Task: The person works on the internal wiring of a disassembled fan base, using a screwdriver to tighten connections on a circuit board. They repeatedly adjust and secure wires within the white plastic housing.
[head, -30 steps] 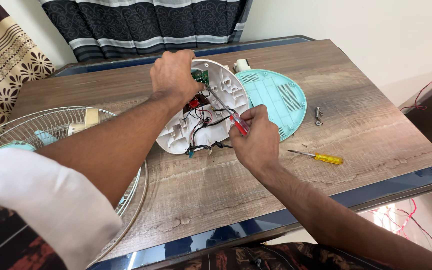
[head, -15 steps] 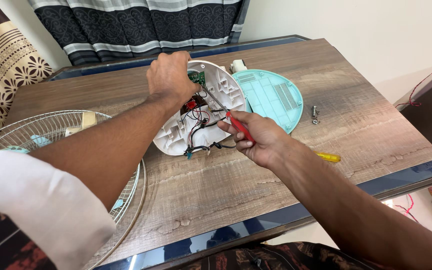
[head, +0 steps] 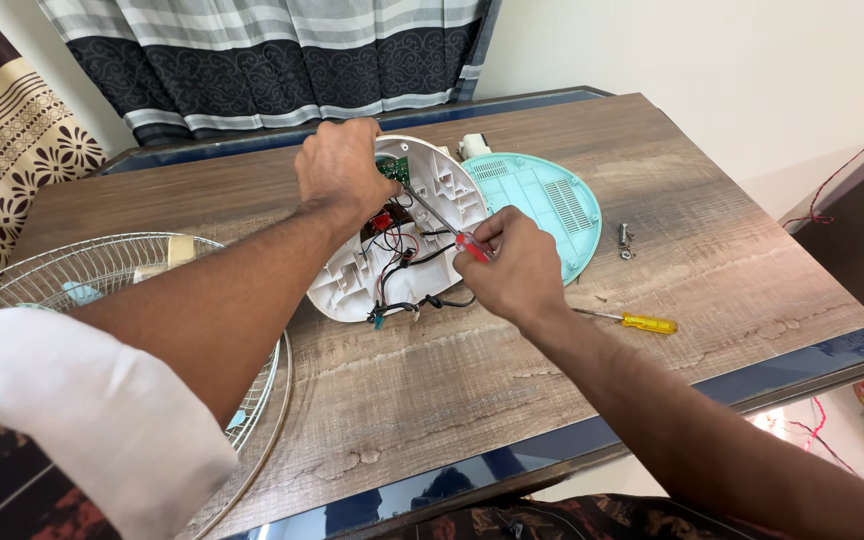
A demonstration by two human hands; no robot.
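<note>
White plastic housing (head: pixel 407 235) lies open-side up mid-table, wires (head: pixel 407 270) and green board (head: pixel 392 168) exposed.

Head view, as we read it:
- Left hand (head: pixel 342 170): fingers curled over housing's far rim, pressing down, likely steadying it.
- Right hand (head: pixel 517 265): fingers pinched on red screwdriver (head: pixel 457 232), shaft angled up-left toward board.
- Teal cover (head: pixel 542 205) touching housing's right side.
- Yellow screwdriver (head: pixel 632 321) and screws (head: pixel 625 240) right of hand, apart.
- Wire grille (head: pixel 92 290) overhangs left table (head: pixel 432 400) edge; near edge bare.
</note>
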